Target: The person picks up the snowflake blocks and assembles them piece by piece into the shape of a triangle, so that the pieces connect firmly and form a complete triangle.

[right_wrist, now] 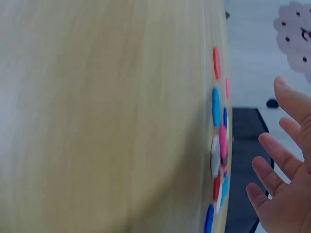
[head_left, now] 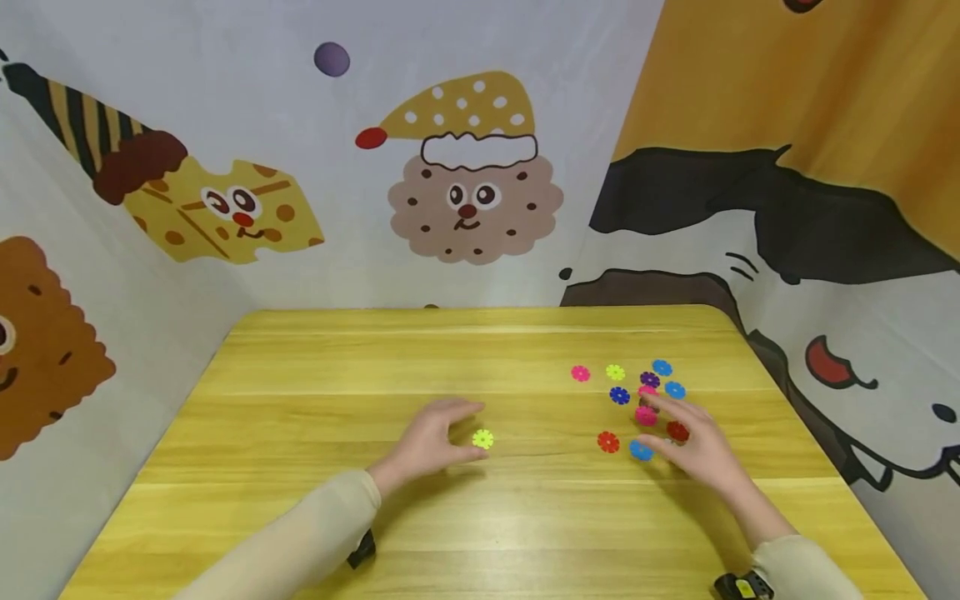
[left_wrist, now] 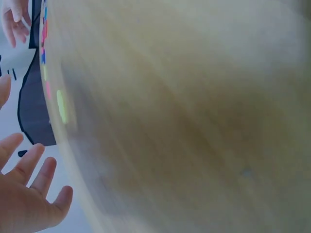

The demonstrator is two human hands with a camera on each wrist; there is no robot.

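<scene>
Notched discs lay flat on the surface [head_left: 315,358] in two places; one yellow-green disc [head_left: 483,439] sat alone, about midway between the left and right edges, while the others formed a loose group towards the right edge, nearer the far right corner than the far left; being thin and flat, they rested steadily with nothing to prop them.

The left hand [head_left: 438,437] hung beside the lone disc, thumb and fingers spread apart; in the head view the disc showed in the mouth of that gap, yet the left wrist view showed it lying free on the surface, so nothing was pinched; the wide spread probably served to leave room for the disc between the fingertips.

The right hand [head_left: 693,446] was also spread, above the part of the group closest to the right edge; it held nothing, and its raised pose (the right wrist view showed it apart from the discs) seemed to keep the group undisturbed.

A red disc [head_left: 608,442] and a pink disc [head_left: 581,373] marked the group's side towards the left edge, with gaps around them that likely made each easy to pick singly; nearer the right edge discs crowded together, and a white disc [right_wrist: 215,156], plain in the right wrist view, was mostly masked by the hand from above.
</scene>
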